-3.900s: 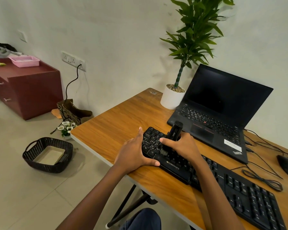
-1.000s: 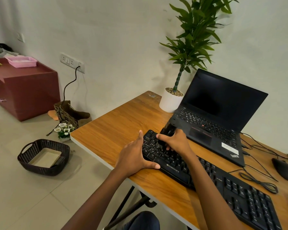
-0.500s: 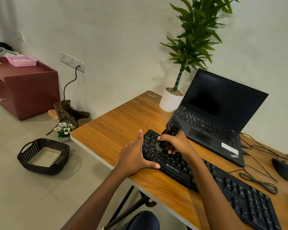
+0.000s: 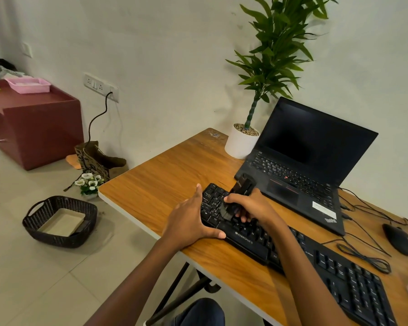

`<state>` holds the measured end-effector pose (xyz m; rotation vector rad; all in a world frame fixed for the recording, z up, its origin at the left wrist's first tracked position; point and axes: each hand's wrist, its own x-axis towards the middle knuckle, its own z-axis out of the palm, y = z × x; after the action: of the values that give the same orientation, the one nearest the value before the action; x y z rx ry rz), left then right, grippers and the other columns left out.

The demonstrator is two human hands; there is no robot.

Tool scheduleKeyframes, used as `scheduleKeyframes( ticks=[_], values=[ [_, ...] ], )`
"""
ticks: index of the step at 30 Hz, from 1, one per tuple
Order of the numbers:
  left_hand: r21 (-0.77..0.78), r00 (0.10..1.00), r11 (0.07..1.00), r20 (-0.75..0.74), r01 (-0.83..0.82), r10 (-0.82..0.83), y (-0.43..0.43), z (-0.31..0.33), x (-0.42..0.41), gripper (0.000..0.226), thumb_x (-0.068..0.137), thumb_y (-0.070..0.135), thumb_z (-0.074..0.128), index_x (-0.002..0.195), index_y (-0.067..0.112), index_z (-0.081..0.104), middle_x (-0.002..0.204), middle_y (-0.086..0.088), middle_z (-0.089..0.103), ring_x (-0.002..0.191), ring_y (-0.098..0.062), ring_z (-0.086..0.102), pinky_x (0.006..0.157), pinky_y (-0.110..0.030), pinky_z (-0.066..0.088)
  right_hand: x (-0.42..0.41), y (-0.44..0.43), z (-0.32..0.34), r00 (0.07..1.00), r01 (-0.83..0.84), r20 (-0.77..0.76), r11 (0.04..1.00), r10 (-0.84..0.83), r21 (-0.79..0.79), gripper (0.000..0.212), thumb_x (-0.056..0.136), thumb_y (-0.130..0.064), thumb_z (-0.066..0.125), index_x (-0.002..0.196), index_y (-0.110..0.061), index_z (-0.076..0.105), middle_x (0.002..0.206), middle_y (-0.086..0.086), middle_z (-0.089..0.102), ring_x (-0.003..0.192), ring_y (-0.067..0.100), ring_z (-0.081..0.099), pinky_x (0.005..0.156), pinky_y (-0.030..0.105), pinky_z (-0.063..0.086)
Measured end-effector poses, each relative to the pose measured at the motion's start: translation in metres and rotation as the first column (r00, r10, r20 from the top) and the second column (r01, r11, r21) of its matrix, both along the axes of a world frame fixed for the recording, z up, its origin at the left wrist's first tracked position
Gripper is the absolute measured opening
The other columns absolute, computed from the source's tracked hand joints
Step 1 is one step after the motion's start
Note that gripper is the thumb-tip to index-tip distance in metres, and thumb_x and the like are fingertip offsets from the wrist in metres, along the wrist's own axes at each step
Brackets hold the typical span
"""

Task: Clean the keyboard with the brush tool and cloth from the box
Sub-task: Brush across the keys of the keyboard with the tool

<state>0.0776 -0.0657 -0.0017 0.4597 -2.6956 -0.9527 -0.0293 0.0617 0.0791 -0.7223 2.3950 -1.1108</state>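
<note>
Brushing stage, underway. Right hand (image 4: 252, 209) has its fingers wrapped around the black brush tool (image 4: 239, 196), bristles down on the keys at the left end of the black keyboard (image 4: 292, 252). Left hand (image 4: 189, 222) lies flat and spread, holding nothing, pressed against the keyboard's left end with the thumb along its front edge, steadying it. Keyboard lies diagonally on the wooden table (image 4: 163, 184), just in front of an open laptop (image 4: 299, 161); potted plant (image 4: 243, 142) behind, mouse (image 4: 398, 238) far right.

Progress, judged: brush sits only at the left key block; middle and numpad sections to the right look untouched as far as can be told. Cloth is not clearly visible; a pale thing at the right frame edge is too cut off to name. Wicker basket (image 4: 59, 221) on the floor holds a flat tray, possibly the box. Cloth wipe not yet begun.
</note>
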Motion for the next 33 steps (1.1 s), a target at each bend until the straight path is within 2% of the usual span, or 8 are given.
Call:
scheduleKeyframes(
  ticks=[6, 13, 18, 20, 24, 27, 30, 33],
  values=[
    [0.005, 1.000, 1.000, 0.011, -0.001, 0.001, 0.000, -0.001, 0.000, 0.140, 0.049, 0.079, 0.066, 0.149, 0.018, -0.011, 0.155, 0.001, 0.024, 0.140, -0.021, 0.026, 0.110, -0.038, 0.026, 0.007, -0.012, -0.005, 0.990, 0.059, -0.128, 0.997, -0.064, -0.043, 0.019, 0.080, -0.027, 0.068, 0.074, -0.010, 0.063, 0.061, 0.002, 0.067, 0.037, 0.011, 0.053, 0.037, 0.019, 0.039],
    [0.020, 1.000, 1.000, 0.007, 0.001, -0.001, -0.001, -0.001, 0.000, 0.140, 0.049, 0.078, 0.067, 0.149, 0.018, -0.011, 0.155, 0.001, 0.023, 0.140, -0.021, 0.024, 0.112, -0.039, 0.026, 0.009, -0.001, 0.002, 0.992, -0.115, 0.062, 0.992, 0.112, 0.054, 0.016, 0.079, -0.022, 0.068, 0.069, -0.011, 0.063, 0.050, 0.004, 0.060, 0.035, 0.013, 0.049, 0.036, 0.018, 0.036],
    [0.028, 1.000, 1.000, 0.005, -0.001, 0.001, 0.000, -0.001, 0.000, 0.139, 0.051, 0.076, 0.069, 0.149, 0.018, -0.011, 0.154, 0.001, 0.025, 0.140, -0.021, 0.025, 0.112, -0.038, 0.026, 0.018, -0.011, -0.008, 0.987, -0.023, -0.159, 1.000, 0.020, -0.016, 0.016, 0.079, -0.025, 0.070, 0.070, -0.016, 0.060, 0.067, 0.012, 0.068, 0.040, 0.014, 0.054, 0.037, 0.020, 0.041],
    [0.034, 1.000, 0.999, -0.003, 0.002, -0.002, -0.001, -0.001, 0.000, 0.139, 0.051, 0.075, 0.069, 0.149, 0.018, -0.011, 0.154, 0.001, 0.026, 0.140, -0.021, 0.026, 0.112, -0.038, 0.026, 0.022, -0.009, -0.009, 0.990, -0.051, -0.135, 0.998, 0.044, -0.047, 0.014, 0.079, -0.022, 0.070, 0.072, -0.017, 0.059, 0.065, 0.011, 0.066, 0.039, 0.012, 0.052, 0.036, 0.018, 0.039],
    [0.025, 1.000, 1.000, -0.002, 0.001, -0.001, 0.000, 0.001, 0.001, 0.139, 0.051, 0.074, 0.070, 0.149, 0.018, -0.011, 0.155, 0.001, 0.024, 0.140, -0.020, 0.025, 0.112, -0.038, 0.025, 0.018, 0.001, 0.003, 0.987, -0.158, -0.008, 0.986, 0.159, 0.058, 0.012, 0.080, -0.019, 0.069, 0.079, -0.008, 0.063, 0.065, 0.009, 0.064, 0.037, 0.009, 0.050, 0.036, 0.016, 0.036],
    [0.022, 1.000, 1.000, 0.000, -0.002, 0.002, 0.000, 0.001, 0.001, 0.138, 0.052, 0.074, 0.070, 0.149, 0.018, -0.011, 0.155, 0.000, 0.024, 0.140, -0.021, 0.025, 0.112, -0.038, 0.025, 0.015, -0.004, 0.001, 0.988, -0.055, -0.142, 0.997, 0.061, 0.046, 0.018, 0.078, -0.021, 0.070, 0.079, -0.005, 0.063, 0.068, 0.010, 0.067, 0.035, 0.003, 0.050, 0.037, 0.016, 0.039],
    [0.031, 1.000, 1.000, -0.003, -0.001, 0.001, 0.000, 0.001, 0.000, 0.138, 0.052, 0.074, 0.070, 0.149, 0.018, -0.011, 0.154, 0.001, 0.026, 0.139, -0.020, 0.026, 0.111, -0.038, 0.026, 0.021, -0.011, -0.006, 0.976, -0.085, -0.202, 0.996, 0.077, -0.034, 0.014, 0.078, -0.018, 0.071, 0.072, -0.019, 0.058, 0.067, 0.004, 0.064, 0.039, 0.001, 0.053, 0.040, 0.015, 0.040],
    [0.033, 1.000, 0.999, -0.006, 0.001, -0.001, 0.000, 0.001, 0.000, 0.139, 0.051, 0.074, 0.070, 0.149, 0.018, -0.011, 0.154, 0.001, 0.025, 0.140, -0.020, 0.026, 0.111, -0.038, 0.026, 0.021, -0.005, 0.001, 0.985, -0.160, -0.063, 0.987, 0.160, -0.001, 0.012, 0.079, -0.015, 0.070, 0.077, -0.018, 0.058, 0.068, 0.008, 0.063, 0.040, 0.007, 0.051, 0.038, 0.017, 0.039]
  ],
)
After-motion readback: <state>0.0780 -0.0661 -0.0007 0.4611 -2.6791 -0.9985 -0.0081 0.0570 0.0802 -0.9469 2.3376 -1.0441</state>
